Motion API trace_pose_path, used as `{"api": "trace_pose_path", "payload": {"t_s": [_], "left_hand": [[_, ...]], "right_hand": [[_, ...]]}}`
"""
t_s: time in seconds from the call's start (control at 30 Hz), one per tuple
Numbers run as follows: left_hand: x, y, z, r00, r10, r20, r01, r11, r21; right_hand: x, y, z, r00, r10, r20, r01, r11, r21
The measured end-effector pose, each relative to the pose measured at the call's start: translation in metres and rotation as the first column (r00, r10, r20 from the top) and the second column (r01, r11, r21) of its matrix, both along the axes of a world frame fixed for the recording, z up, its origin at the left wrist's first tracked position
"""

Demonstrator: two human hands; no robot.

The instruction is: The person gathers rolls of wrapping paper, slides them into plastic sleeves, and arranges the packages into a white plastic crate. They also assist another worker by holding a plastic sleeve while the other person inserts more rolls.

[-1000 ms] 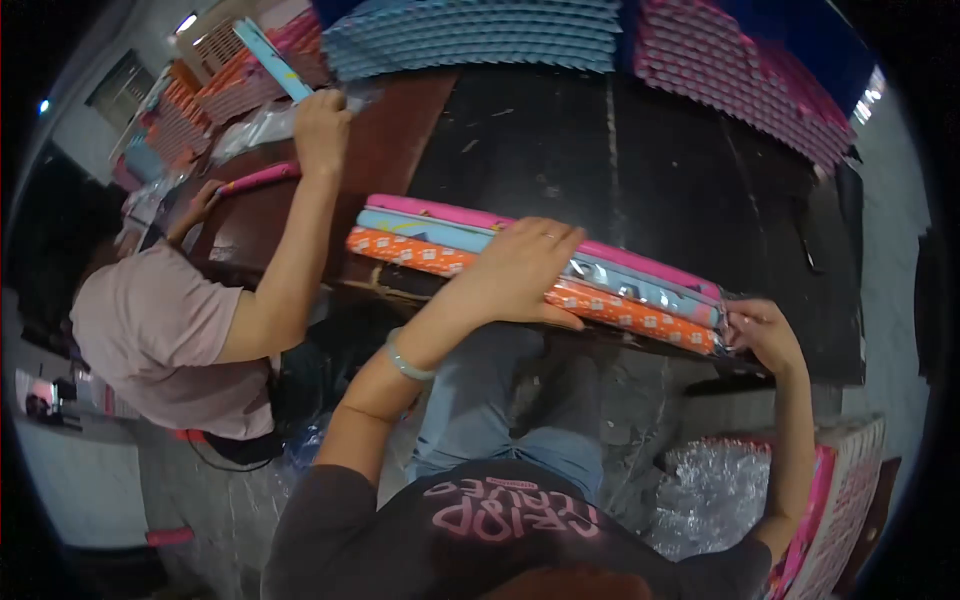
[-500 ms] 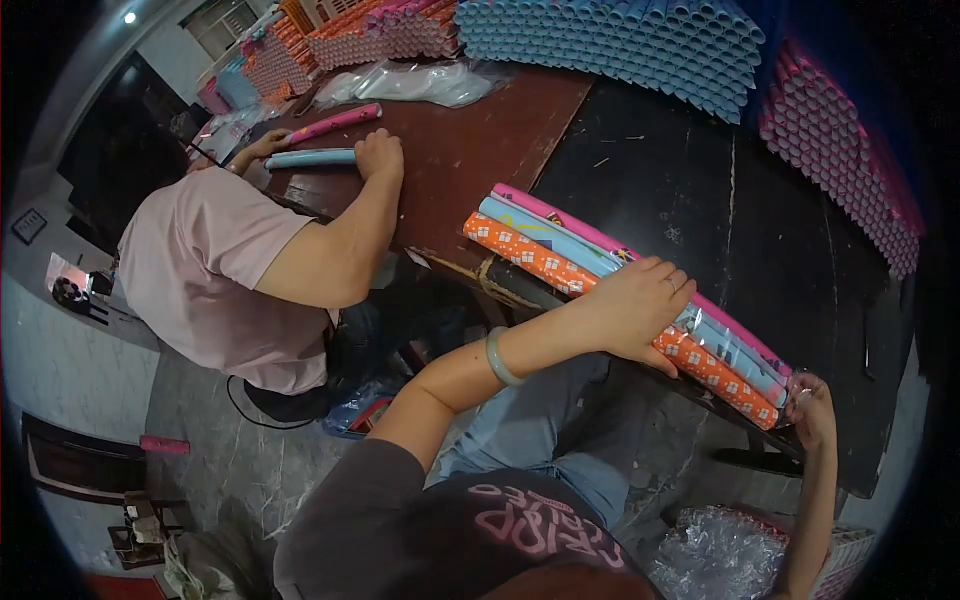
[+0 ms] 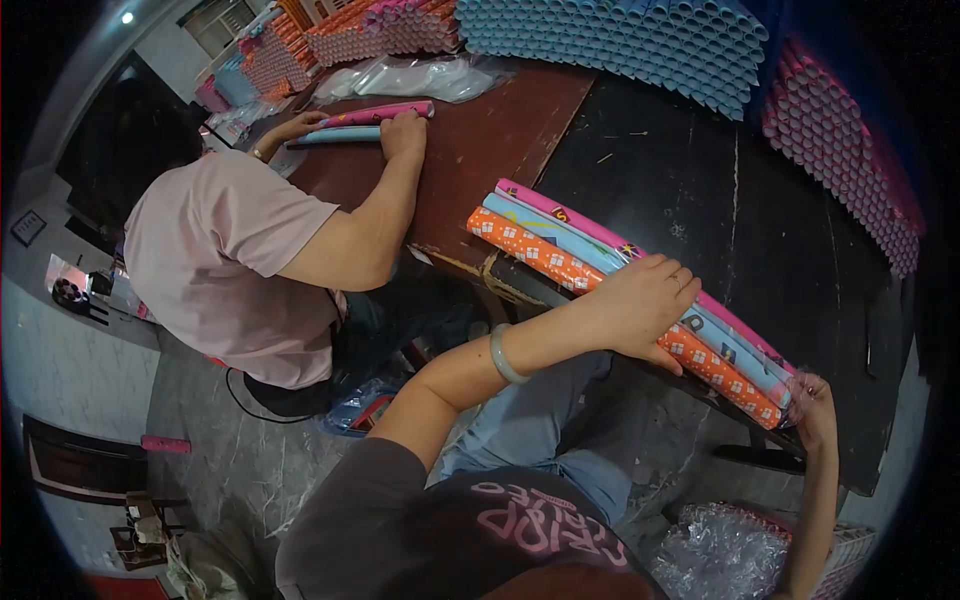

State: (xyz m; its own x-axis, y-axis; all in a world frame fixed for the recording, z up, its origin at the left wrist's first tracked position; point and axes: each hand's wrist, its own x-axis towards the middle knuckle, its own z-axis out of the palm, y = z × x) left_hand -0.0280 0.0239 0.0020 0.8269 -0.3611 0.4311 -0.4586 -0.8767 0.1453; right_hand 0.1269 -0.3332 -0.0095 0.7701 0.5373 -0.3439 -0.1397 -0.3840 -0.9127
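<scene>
Three rolls of wrapping paper lie side by side on the near edge of the table: a pink roll (image 3: 570,217), a light-blue roll (image 3: 530,222) and an orange roll (image 3: 545,262) with white gift prints. Shiny clear plastic covers part of them. Across their middle lies my left hand (image 3: 645,305), its fingers curled over the far side and its thumb along the orange roll. At the right end, my right hand (image 3: 817,410) pinches the bunched clear plastic bag (image 3: 797,392) around the roll ends.
To the left, a co-worker in a pink shirt (image 3: 225,250) handles a pink roll (image 3: 375,114) and a blue roll. Stacked blue rolls (image 3: 610,50) and pink rolls (image 3: 835,150) line the table's back. Plastic sleeves (image 3: 410,80) lie there. Crumpled clear plastic (image 3: 720,550) sits below right.
My hands and the three rolls have barely shifted, slightly rightward. The co-worker's arms have moved right, and the pink and blue rolls there now lie closer together.
</scene>
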Motion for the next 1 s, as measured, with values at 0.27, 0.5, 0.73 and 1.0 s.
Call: {"api": "trace_pose_path", "payload": {"t_s": [0.27, 0.5, 0.73, 1.0], "left_hand": [[0.001, 0.000, 0.001, 0.999, -0.022, 0.029, 0.022, 1.000, 0.006], [0.001, -0.003, 0.003, 0.998, -0.012, 0.056, 0.012, 1.000, -0.005], [0.002, -0.006, 0.004, 0.998, 0.020, 0.067, -0.025, 0.997, 0.068], [0.000, -0.008, 0.008, 0.998, 0.051, -0.040, -0.049, 0.997, 0.057]], "right_hand": [[-0.011, 0.013, 0.013, 0.996, -0.077, -0.036, 0.076, 0.997, -0.010], [-0.018, 0.009, 0.030, 0.988, -0.093, -0.124, 0.092, 0.996, -0.014], [-0.031, 0.000, 0.028, 0.973, 0.000, -0.233, 0.002, 1.000, 0.008], [-0.037, 0.014, 0.026, 0.974, -0.065, -0.218, 0.065, 0.998, -0.006]]}}
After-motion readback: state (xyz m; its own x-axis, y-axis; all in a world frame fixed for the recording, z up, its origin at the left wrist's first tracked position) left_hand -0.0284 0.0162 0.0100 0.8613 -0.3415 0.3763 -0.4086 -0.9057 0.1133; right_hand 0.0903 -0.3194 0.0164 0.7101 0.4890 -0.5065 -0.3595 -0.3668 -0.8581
